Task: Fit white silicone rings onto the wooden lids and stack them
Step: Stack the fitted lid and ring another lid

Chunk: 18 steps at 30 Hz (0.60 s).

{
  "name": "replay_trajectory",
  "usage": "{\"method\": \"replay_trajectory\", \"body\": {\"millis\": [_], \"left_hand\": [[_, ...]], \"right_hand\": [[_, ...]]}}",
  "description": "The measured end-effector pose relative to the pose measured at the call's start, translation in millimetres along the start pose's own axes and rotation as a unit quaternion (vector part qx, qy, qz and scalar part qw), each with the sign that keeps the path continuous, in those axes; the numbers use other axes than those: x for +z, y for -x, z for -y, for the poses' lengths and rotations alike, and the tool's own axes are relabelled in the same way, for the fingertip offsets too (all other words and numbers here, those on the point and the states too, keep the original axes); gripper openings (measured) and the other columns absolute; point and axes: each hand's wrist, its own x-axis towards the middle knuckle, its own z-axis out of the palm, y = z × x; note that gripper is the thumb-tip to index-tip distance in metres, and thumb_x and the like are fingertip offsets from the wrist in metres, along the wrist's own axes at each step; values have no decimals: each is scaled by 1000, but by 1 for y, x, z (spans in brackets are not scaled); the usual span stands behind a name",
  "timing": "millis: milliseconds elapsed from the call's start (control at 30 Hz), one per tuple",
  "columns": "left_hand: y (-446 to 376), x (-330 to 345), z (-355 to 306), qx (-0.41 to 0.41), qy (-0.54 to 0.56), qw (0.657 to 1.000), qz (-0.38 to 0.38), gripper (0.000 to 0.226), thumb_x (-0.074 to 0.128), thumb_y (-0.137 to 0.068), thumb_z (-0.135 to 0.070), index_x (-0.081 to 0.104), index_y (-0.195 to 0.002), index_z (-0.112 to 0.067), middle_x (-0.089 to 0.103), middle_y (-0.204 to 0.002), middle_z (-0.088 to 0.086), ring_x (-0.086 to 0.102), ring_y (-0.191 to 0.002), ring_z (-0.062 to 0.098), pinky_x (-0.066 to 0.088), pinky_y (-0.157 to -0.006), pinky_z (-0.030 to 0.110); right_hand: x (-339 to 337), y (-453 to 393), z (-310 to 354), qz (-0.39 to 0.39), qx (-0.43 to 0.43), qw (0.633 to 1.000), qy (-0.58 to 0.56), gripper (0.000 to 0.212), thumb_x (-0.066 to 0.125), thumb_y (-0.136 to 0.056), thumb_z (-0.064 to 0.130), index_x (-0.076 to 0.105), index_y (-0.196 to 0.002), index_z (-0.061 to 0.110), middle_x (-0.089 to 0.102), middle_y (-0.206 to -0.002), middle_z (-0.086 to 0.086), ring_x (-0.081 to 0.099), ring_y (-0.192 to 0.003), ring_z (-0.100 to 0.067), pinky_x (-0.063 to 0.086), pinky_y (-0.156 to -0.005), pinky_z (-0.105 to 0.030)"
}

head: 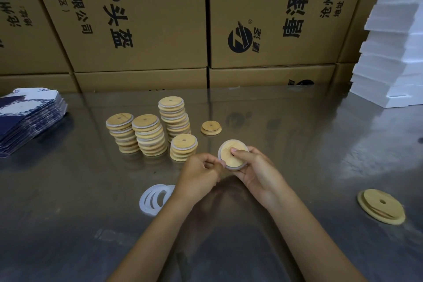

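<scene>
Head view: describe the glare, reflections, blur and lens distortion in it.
Head view: the glossy table mirrors the cardboard boxes and carries a pale glare patch at right below the white foam stack; wide-angle distortion tilts the boxes outward toward the edges; the hands, left and right, and the held lid look slightly soft.

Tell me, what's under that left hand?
Loose white rings lie on the table, partly under the left hand. How many it covers can't be seen.

Right hand (256,169) gripping wooden lid (232,155), thumb across its face; left hand (201,171) pinching white ring (221,163) at lid's edge; four ringed stacks (151,133) behind.
</scene>
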Motion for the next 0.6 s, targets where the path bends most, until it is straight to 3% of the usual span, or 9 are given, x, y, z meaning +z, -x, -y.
{"method": "replay_trajectory", "body": {"millis": [100, 167, 300, 467, 600], "left_hand": [[-4, -6, -3, -8, 21, 1000, -11, 14, 64, -91, -14, 69, -77, -15, 65, -59, -4, 58, -53, 7, 50, -60, 29], [-5, -9, -5, -9, 22, 1000, -4, 14, 62, -92, -12, 68, -79, -14, 63, -56, -7, 56, -50, 5, 49, -58, 26], [-3, -7, -5, -8, 3, 1000, 6, 12, 63, -92, -15, 68, -82, -13, 62, -60, 0, 55, -55, 11, 46, -55, 27], [-2, -7, -5, -2, 19, 1000, 0, 12, 64, -93, -20, 69, -83, -14, 63, -60, -4, 56, -53, 6, 48, -52, 23], [-2, -7, -6, 1, 34, 999, -17, 13, 63, -93, -18, 67, -82, -12, 61, -62, -2, 54, -53, 10, 46, -55, 27]], "right_hand": [[0, 1, 1, 0, -13, 1000, 27, 13, 68, -90, 2, 58, -98, 5, 74, -99, -19, 73, -97, -34, 60, -87, -38], [0, 1, 1, -3, -23, 999, 33, 11, 67, -92, 4, 59, -99, 4, 75, -94, -16, 75, -90, -30, 62, -84, -36], [-2, 0, 2, -8, 9, 1000, -4, 8, 65, -94, 6, 60, -101, 3, 75, -92, -15, 76, -81, -23, 63, -76, -31], [-4, 0, 4, 25, 36, 999, -28, 25, 65, -94, 8, 61, -116, -4, 75, -103, -19, 76, -86, -23, 63, -74, -29], [-4, -1, 3, 20, 34, 999, 11, 18, 69, -91, 9, 61, -107, 3, 76, -101, -18, 76, -89, -25, 63, -75, -31]]}}
